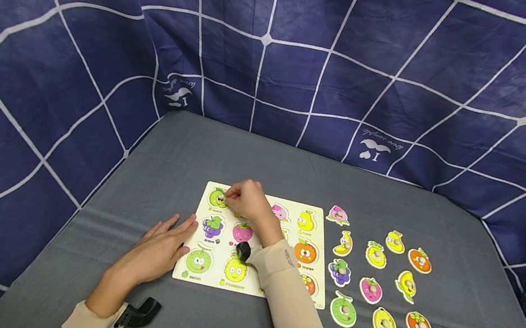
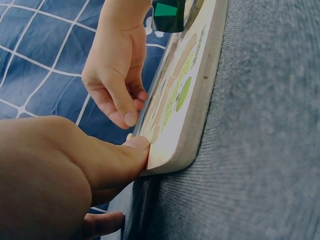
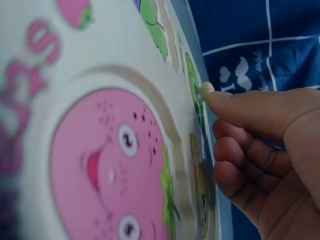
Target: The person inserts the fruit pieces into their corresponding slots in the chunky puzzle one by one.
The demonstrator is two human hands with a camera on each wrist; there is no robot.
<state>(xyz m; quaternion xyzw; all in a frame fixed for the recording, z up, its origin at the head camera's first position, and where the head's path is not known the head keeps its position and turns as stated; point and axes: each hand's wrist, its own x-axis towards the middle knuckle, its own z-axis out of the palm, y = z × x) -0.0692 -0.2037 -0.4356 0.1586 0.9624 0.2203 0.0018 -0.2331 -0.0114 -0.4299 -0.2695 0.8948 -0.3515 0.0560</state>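
Observation:
My right hand (image 1: 252,202) reaches over the far left part of a cream wooden puzzle board (image 1: 225,244). Thumb and finger pinch the small round knob (image 3: 206,91) of a green apple puzzle piece (image 1: 218,198), which is at the spot labelled Apple; whether it lies fully flush I cannot tell. My left hand (image 1: 155,250) rests at the board's left edge with its fingers stretched out. In the left wrist view its thumb (image 2: 135,145) touches the board's corner. A printed strawberry (image 3: 107,165) fills much of the right wrist view. My right forearm hides part of the board.
Loose knobbed fruit pieces lie right of the board, among them a peach (image 1: 338,215), banana (image 1: 344,244), grapes (image 1: 340,272), melon (image 1: 343,310), lemon (image 1: 384,324) and orange (image 1: 420,260). Grey cloth (image 1: 254,154) covers the table; a blue gridded curtain (image 1: 298,61) hangs behind.

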